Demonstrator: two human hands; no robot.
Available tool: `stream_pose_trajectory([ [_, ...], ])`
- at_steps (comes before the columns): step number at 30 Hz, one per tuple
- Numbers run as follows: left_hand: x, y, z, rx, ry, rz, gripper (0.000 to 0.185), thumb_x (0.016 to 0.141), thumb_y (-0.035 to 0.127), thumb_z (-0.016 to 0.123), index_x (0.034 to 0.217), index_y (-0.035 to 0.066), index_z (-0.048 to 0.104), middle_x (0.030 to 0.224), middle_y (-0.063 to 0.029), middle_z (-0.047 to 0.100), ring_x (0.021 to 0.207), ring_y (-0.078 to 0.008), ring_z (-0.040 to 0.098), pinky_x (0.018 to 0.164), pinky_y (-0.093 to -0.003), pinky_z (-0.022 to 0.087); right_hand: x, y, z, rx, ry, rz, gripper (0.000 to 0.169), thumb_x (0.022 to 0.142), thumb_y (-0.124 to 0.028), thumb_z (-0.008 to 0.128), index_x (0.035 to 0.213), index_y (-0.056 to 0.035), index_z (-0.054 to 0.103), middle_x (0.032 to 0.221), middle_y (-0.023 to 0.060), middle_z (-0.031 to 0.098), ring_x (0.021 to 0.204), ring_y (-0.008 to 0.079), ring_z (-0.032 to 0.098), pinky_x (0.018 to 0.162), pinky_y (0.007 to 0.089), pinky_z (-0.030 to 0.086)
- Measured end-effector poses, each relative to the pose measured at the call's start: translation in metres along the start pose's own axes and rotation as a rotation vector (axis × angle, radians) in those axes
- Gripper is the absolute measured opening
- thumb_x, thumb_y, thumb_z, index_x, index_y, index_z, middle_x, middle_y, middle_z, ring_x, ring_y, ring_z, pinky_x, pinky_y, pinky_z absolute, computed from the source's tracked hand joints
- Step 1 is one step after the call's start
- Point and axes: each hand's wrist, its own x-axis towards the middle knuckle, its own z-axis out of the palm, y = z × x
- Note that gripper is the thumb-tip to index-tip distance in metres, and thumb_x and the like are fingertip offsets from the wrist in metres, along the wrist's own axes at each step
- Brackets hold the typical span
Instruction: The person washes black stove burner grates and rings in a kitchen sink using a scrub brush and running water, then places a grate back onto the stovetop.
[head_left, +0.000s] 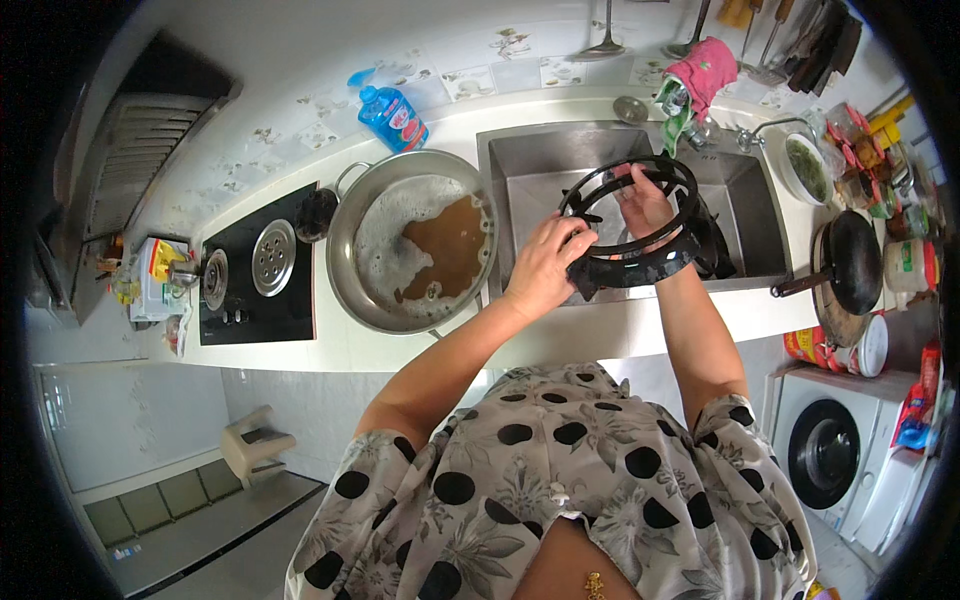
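Note:
A black ring-shaped gas-stove pot support (632, 271) is held tilted over the stainless steel sink (525, 154). My left hand (551, 251) grips its left side, with thumb and fingers on the rim. Reaching through from below, my right hand (646, 201) has its fingers around the far part of the ring. Behind the right side of the ring, more black stove parts (712, 244) lie in the sink, partly hidden.
Left of the sink stands a large metal basin (335, 255) of brown, sudsy water. Further left is a black gas hob (259, 322). A blue detergent bottle (394, 120) stands behind the basin. A wok (855, 262) sits at right. Pink and green cloths (705, 71) hang over the tap.

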Motion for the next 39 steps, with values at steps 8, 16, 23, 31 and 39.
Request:
stream_pose_trajectory([
  [8, -0.003, -0.001, 0.001, -0.026, 0.004, -0.009, 0.051, 0.062, 0.0, 0.069, 0.108, 0.011, 0.05, 0.108, -0.0083, 0.052, 0.106, -0.0383, 0.052, 0.095, -0.0458, 0.043, 0.0, -0.002, 0.004, 0.029, -0.046, -0.04, 0.002, 0.089, -0.015, 0.061, 0.089, -0.0143, 0.063, 0.092, 0.0018, 0.066, 0.095, 0.0174, 0.059, 0.089, 0.034, 0.043],
  [16, -0.01, -0.01, 0.005, 0.015, 0.026, -0.007, 0.053, 0.063, 0.006, 0.073, 0.111, 0.013, 0.052, 0.11, -0.0081, 0.052, 0.112, -0.0401, 0.05, 0.091, -0.0461, 0.046, 0.005, -0.002, 0.003, 0.009, -0.034, -0.026, 0.002, 0.088, -0.013, 0.062, 0.089, -0.0142, 0.063, 0.088, 0.0001, 0.066, 0.085, 0.0146, 0.06, 0.077, 0.0307, 0.043],
  [23, -0.013, -0.012, 0.001, 0.032, 0.036, -0.013, 0.05, 0.063, 0.007, 0.073, 0.108, 0.013, 0.053, 0.108, -0.0075, 0.052, 0.109, -0.0366, 0.052, 0.092, -0.0454, 0.047, 0.008, -0.001, 0.011, 0.078, -0.143, 0.021, 0.009, 0.092, -0.014, 0.056, 0.098, -0.0103, 0.061, 0.097, 0.0023, 0.065, 0.093, 0.0162, 0.059, 0.085, 0.0337, 0.044],
  [31, -0.011, -0.011, -0.01, 0.058, 0.064, 0.03, 0.048, 0.063, 0.0, 0.068, 0.106, 0.013, 0.053, 0.102, -0.0078, 0.051, 0.101, -0.0318, 0.053, 0.105, -0.0465, 0.037, 0.011, 0.004, 0.01, 0.077, -0.193, 0.057, 0.011, 0.094, -0.014, 0.053, 0.102, -0.0111, 0.059, 0.1, 0.0015, 0.063, 0.095, 0.0147, 0.057, 0.083, 0.0312, 0.041],
  [39, -0.006, -0.007, -0.019, 0.125, 0.028, 0.1, 0.053, 0.056, -0.004, 0.066, 0.105, 0.014, 0.056, 0.1, -0.0067, 0.051, 0.103, -0.0273, 0.053, 0.107, -0.0476, 0.034, 0.016, 0.0, 0.03, 0.033, -0.258, 0.042, 0.019, 0.096, -0.019, 0.048, 0.107, -0.0075, 0.058, 0.107, 0.006, 0.062, 0.106, 0.0192, 0.055, 0.099, 0.0352, 0.038],
])
